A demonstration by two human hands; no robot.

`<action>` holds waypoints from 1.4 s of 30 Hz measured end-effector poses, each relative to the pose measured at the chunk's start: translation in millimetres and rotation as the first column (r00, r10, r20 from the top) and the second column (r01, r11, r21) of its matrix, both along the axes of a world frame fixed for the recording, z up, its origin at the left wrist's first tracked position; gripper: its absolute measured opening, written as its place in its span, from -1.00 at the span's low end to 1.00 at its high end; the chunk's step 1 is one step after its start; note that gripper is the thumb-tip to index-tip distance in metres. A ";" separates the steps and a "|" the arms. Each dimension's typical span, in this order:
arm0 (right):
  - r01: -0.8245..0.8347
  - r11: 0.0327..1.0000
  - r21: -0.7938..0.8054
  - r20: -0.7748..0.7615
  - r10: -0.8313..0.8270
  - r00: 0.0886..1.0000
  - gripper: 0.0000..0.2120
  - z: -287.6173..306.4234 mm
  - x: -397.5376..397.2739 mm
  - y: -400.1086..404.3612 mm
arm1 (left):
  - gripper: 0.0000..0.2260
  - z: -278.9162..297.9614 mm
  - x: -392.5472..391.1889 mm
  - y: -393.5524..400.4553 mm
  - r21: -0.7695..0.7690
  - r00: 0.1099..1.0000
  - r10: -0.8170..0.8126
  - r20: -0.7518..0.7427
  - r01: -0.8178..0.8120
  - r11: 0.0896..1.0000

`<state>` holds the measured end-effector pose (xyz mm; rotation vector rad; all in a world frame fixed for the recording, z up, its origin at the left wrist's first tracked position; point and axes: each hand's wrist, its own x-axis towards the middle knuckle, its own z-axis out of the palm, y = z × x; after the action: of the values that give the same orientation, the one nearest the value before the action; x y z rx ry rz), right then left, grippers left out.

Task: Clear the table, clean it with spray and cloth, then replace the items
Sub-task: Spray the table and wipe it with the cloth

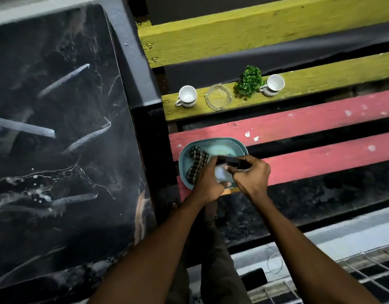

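both hands meet over the near edge of a teal tray (pixel 213 142) that sits on the red slats of a painted bench. the left hand (pixel 207 181) is curled around a pale, translucent spray bottle (pixel 222 174), fingers closed on its body. the right hand (pixel 251 176) is closed over the bottle's dark top (pixel 229 161), thumb and fingers pinching it. the bottle is tilted and mostly hidden by the two hands. a checked cloth (pixel 195 163) lies crumpled in the left part of the tray, just beside the left hand.

on the yellow slat farther back, four items stand in a row: a white cup (pixel 187 95), a clear glass ashtray (pixel 218 99), a small green plant (pixel 248 81) and a second white cup (pixel 273 84), which leans on its side.

to the left, the dark marbled surface (pixel 57 139) shows pale streaks and reflections, with nothing standing on the visible part.
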<state>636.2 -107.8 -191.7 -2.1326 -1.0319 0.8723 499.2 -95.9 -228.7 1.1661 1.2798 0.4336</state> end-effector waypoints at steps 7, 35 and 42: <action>0.176 0.976 0.131 0.046 -0.184 0.982 -0.58 47.5 -28.5 19.5 | -0.03 23.7 12.6 18.2 0.198 0.995 0.031 -0.092 -0.012 0.980; -0.074 0.824 -0.562 -0.267 -0.097 0.959 -0.72 -52.7 -80.1 32.4 | -0.79 74.5 -47.9 84.2 0.394 0.914 0.361 0.187 -0.406 0.824; 0.207 0.814 -0.543 -0.149 -0.336 0.930 -0.41 -68.8 -99.1 59.2 | -0.81 59.4 -59.3 69.5 0.390 0.903 0.405 0.144 -0.428 0.815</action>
<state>537.1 -48.6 -260.5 -2.4474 -0.3631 1.3360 439.9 -26.4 -169.4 1.2028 1.4397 1.1038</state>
